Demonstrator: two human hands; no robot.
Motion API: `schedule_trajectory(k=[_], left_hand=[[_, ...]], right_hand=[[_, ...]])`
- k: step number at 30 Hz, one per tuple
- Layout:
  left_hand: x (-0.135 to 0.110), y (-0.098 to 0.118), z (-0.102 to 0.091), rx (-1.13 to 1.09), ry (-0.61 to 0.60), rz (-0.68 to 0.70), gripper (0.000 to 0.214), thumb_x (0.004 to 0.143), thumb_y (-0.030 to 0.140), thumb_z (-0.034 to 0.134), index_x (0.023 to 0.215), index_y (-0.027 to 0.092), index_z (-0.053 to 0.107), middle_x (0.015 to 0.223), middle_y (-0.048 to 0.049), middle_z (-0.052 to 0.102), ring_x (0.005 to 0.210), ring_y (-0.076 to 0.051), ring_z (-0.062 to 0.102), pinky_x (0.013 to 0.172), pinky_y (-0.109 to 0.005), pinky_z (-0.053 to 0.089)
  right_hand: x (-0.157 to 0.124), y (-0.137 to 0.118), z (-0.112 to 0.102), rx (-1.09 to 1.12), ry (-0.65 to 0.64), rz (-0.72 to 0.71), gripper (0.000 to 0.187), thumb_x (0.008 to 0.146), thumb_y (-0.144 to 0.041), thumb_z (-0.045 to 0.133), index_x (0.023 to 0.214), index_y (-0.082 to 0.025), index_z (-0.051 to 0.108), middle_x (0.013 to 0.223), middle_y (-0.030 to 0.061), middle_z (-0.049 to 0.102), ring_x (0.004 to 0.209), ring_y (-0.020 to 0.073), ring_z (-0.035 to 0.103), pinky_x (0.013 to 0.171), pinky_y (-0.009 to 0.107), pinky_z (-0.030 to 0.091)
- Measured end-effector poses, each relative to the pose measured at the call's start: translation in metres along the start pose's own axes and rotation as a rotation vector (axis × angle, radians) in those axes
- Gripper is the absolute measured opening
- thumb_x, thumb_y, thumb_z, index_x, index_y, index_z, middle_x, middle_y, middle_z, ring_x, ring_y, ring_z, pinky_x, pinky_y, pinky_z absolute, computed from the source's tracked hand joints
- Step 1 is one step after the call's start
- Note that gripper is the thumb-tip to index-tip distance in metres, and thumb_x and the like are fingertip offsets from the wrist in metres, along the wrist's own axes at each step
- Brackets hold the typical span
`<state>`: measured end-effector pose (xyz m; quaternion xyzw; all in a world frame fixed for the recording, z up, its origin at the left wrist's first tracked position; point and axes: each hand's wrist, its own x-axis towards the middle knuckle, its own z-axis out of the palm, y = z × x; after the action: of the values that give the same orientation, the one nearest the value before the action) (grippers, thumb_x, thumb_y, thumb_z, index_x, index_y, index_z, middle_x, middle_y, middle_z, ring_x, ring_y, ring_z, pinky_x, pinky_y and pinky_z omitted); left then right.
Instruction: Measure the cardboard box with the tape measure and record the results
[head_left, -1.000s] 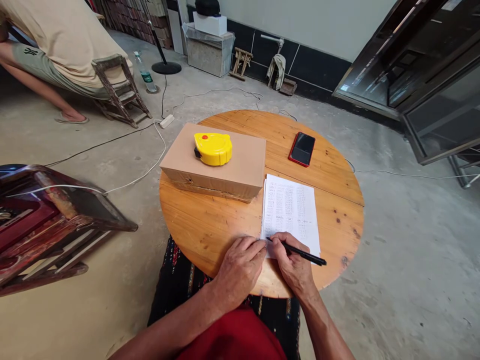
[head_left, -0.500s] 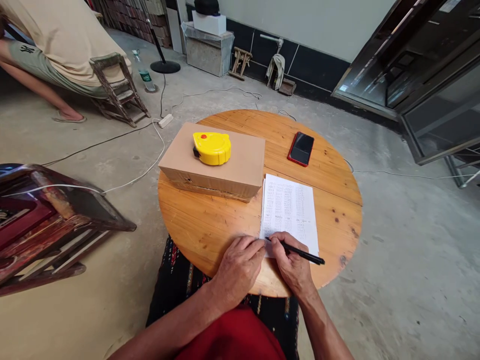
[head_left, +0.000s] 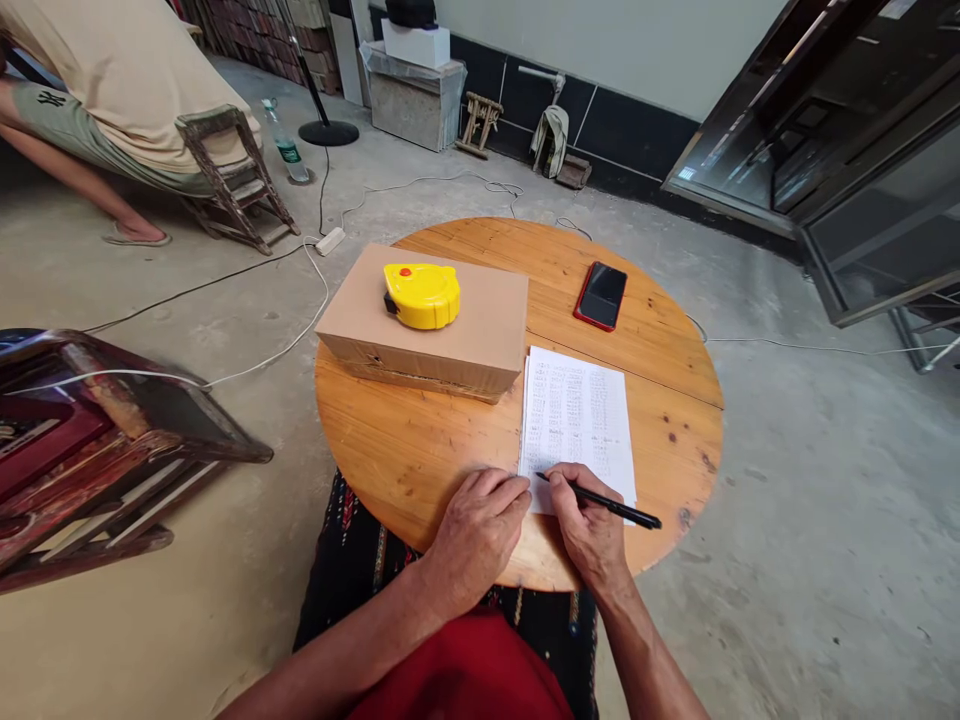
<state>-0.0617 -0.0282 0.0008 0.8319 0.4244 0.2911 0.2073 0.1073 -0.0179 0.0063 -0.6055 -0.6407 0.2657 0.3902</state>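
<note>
A black pen (head_left: pixel 611 505) is pinched in my right hand (head_left: pixel 592 530), its tip on the lower left part of a white sheet of paper (head_left: pixel 611 410) covered in columns of handwriting. My left hand (head_left: pixel 480 530) lies flat on the tabletop, palm down, with its fingertips at the paper's lower left edge. Beyond the left hand stands a brown cardboard box (head_left: pixel 480 315). On top of that box rests a yellow tape measure (head_left: pixel 424 297) with a red button.
The round wooden table (head_left: pixel 390 440) carries a phone (head_left: pixel 602 295) at its far right. To the left are a wooden chair (head_left: pixel 142 430) and a person (head_left: pixel 135 80) seated on a small chair. A water bottle (head_left: pixel 285 145) and cables lie on the concrete floor.
My right hand has shifted the pen slightly to the right along the paper. The left hand stays in place.
</note>
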Motion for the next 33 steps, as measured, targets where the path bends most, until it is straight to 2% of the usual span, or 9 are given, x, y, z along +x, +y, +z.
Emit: schedule_trajectory(k=[8, 14, 21, 28, 33], left_hand=[[0.0014, 0.0008, -0.0001, 0.068, 0.033, 0.027, 0.024, 0.092, 0.008, 0.047, 0.108, 0.013, 0.064, 0.108, -0.0101, 0.069, 0.098, -0.025, 0.057, 0.087, -0.041, 0.048], [-0.0003, 0.0006, 0.0038, 0.090, 0.110, 0.044, 0.019, 0.091, 0.007, 0.051, 0.104, 0.013, 0.064, 0.104, -0.0071, 0.069, 0.096, -0.022, 0.058, 0.084, -0.038, 0.050], [-0.0009, -0.0007, 0.0042, 0.087, 0.117, 0.041, 0.020, 0.091, 0.007, 0.051, 0.105, 0.013, 0.064, 0.104, -0.0062, 0.069, 0.095, -0.021, 0.057, 0.084, -0.038, 0.051], [0.0011, -0.0002, 0.0037, 0.091, 0.116, 0.041, 0.020, 0.091, 0.007, 0.051, 0.105, 0.013, 0.064, 0.106, -0.0057, 0.069, 0.096, -0.021, 0.057, 0.085, -0.038, 0.050], [0.0006, 0.0001, 0.0037, 0.079, 0.112, 0.037, 0.019, 0.090, 0.007, 0.051, 0.101, 0.014, 0.064, 0.105, -0.0057, 0.069, 0.096, -0.021, 0.056, 0.085, -0.038, 0.050]], right_hand=[[0.0007, -0.0001, 0.0010, -0.038, -0.039, -0.024, 0.021, 0.092, -0.029, 0.052, 0.080, -0.019, 0.066, 0.068, -0.0009, 0.064, 0.060, 0.0140, 0.056, 0.059, 0.024, 0.044], [0.0001, -0.0011, 0.0013, -0.053, -0.040, -0.038, 0.022, 0.092, -0.028, 0.051, 0.079, -0.018, 0.065, 0.066, -0.0012, 0.062, 0.059, 0.0133, 0.055, 0.058, 0.024, 0.043], [0.0012, -0.0030, 0.0001, -0.079, -0.050, -0.089, 0.022, 0.092, -0.027, 0.051, 0.077, -0.018, 0.065, 0.064, -0.0013, 0.062, 0.057, 0.0126, 0.053, 0.055, 0.023, 0.041], [-0.0001, 0.0022, -0.0005, -0.013, -0.028, -0.049, 0.020, 0.092, -0.028, 0.052, 0.083, -0.018, 0.067, 0.068, -0.0017, 0.064, 0.060, 0.0125, 0.056, 0.059, 0.022, 0.045], [0.0015, 0.0019, 0.0014, -0.049, -0.046, -0.068, 0.020, 0.092, -0.027, 0.052, 0.081, -0.018, 0.066, 0.068, -0.0012, 0.064, 0.060, 0.0128, 0.056, 0.059, 0.023, 0.044]])
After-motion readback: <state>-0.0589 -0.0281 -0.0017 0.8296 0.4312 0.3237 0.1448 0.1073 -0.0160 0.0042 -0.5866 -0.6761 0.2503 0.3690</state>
